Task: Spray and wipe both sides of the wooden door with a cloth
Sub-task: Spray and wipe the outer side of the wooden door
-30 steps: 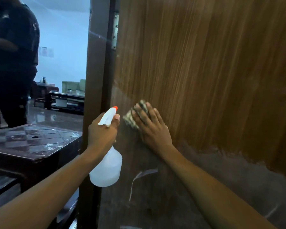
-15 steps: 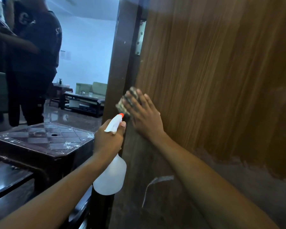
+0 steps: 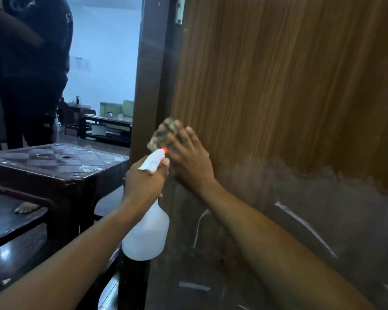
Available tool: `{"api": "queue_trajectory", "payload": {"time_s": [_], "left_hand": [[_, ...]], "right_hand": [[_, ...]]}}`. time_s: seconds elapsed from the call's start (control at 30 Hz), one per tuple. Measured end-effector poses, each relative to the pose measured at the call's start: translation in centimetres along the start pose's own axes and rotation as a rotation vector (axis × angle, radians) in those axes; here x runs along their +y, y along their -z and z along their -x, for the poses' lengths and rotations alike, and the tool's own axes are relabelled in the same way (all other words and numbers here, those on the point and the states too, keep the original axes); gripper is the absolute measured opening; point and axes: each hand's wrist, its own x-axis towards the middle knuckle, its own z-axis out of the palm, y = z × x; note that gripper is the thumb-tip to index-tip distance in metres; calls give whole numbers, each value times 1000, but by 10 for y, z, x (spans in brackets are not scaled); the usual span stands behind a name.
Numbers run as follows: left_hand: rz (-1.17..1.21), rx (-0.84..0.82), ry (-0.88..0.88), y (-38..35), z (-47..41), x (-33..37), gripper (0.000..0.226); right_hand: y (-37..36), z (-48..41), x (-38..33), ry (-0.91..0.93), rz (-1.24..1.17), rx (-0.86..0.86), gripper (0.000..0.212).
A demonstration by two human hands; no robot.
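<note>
R hand [image 3: 189, 157] presses cloth [image 3: 164, 135] on door [image 3: 278, 86]; L hand [image 3: 143, 180] grips spray bottle [image 3: 147, 233].

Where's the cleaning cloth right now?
In the head view, the cloth is pressed against the wooden door under the right hand, near the door's left edge, just above the spray bottle held by the left hand.

A dark surface [image 3: 54, 157] with a diamond-patterned top and a small centre hole is smeared with white marks. A bare foot [image 3: 26, 208] is planted on the glossy floor [image 3: 99, 143] beneath.
</note>
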Motion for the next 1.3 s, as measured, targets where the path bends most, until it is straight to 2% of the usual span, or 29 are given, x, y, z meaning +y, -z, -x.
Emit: {"api": "queue_trajectory", "payload": {"time_s": [0.07,0.17,0.27,0.33,0.4,0.43,0.5,0.57,0.67,0.73,0.8,0.9,0.97,1.03,1.13,1.23,1.3], "left_hand": [[-33,-1,-3,-1,7,-8,35],[-44,-34,-5,-2,22,-21,37],[-11,-57,21,-5,29,-28,22],[7,-54,43,-9,29,-26,27],[18,-54,56,-15,28,-25,27],[25,-59,53,-19,30,-23,21],[45,-59,29,-24,33,-20,19],[44,-42,32,-27,34,-20,33],[61,-20,84,-31,37,-24,43],[56,-34,77,-36,40,-28,39],[46,-44,87,-44,44,-31,43],[29,-52,114,-59,47,-31,44],[27,-93,98,-73,51,-31,37],[12,-148,61,-83,56,-28,33],[-21,-174,30,-89,67,-23,36],[-18,-198,33,-95,77,-19,39],[0,-196,46,-100,83,-18,41]], "right_hand": [[-15,32,-14,157,13,-78,61],[-17,89,-11,159,1,-79,65],[8,122,27,-41,73,-8,68],[26,105,47,-282,101,52,64],[30,67,41,-429,76,138,60],[26,55,31,-418,48,151,58],[7,54,9,-240,4,129,57],[-8,87,-6,-30,-21,36,59],[-6,157,-1,85,26,-84,67],[8,193,27,8,67,-72,71],[27,205,65,-225,118,-3,66],[48,159,99,-582,159,143,59],[44,126,91,-567,124,147,58],[31,125,76,-387,99,99,56],[24,176,66,-155,98,1,56],[41,225,87,-216,151,-65,64],[55,228,111,-437,176,-55,68]]}}
